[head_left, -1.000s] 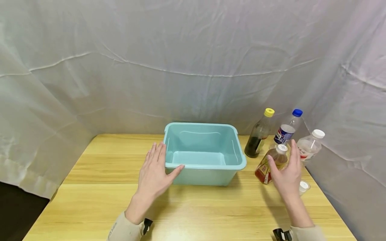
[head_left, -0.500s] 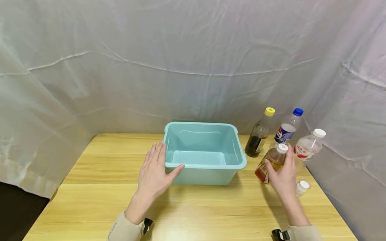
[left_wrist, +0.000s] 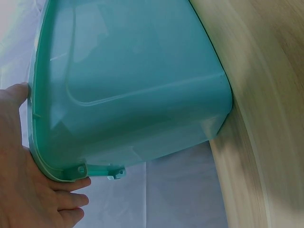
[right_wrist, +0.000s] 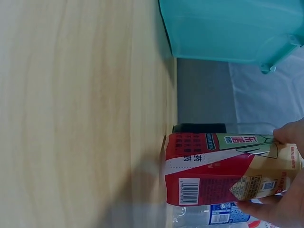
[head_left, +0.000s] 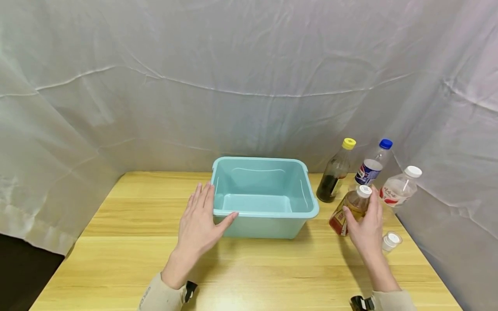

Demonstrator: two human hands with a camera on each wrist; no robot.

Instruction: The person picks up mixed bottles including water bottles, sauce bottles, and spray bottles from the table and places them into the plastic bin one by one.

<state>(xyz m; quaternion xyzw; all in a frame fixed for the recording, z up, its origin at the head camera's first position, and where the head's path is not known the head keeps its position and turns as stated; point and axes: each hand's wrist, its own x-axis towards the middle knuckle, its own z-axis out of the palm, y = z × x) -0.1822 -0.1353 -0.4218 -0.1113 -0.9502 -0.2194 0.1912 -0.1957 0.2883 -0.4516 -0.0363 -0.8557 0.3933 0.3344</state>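
Note:
My left hand (head_left: 198,226) rests against the front left corner of a light teal plastic bin (head_left: 254,226). Its fingers lie straight along the side, and the thumb touches the front rim, as the left wrist view also shows. Nothing lies inside the bin. On the right, my right hand (head_left: 365,229) grips a white-capped bottle (head_left: 352,207) of amber drink around its upper body. In the right wrist view, thumb and fingers sit on either side of this bottle's red and tan label (right_wrist: 213,175). The bottle stands upright on the table, a little apart from the bin.
Behind the held bottle stand a yellow-capped bottle (head_left: 333,177) of dark liquid, a blue-capped bottle (head_left: 367,170) and a white-capped clear bottle (head_left: 397,190). A small clear container with a white top (head_left: 391,240) is near the wooden table's (head_left: 272,276) right edge. Grey cloth (head_left: 249,86) hangs behind.
My right hand has closed from spread fingers onto the amber drink bottle, which stays in place. My left hand and the bin have not moved.

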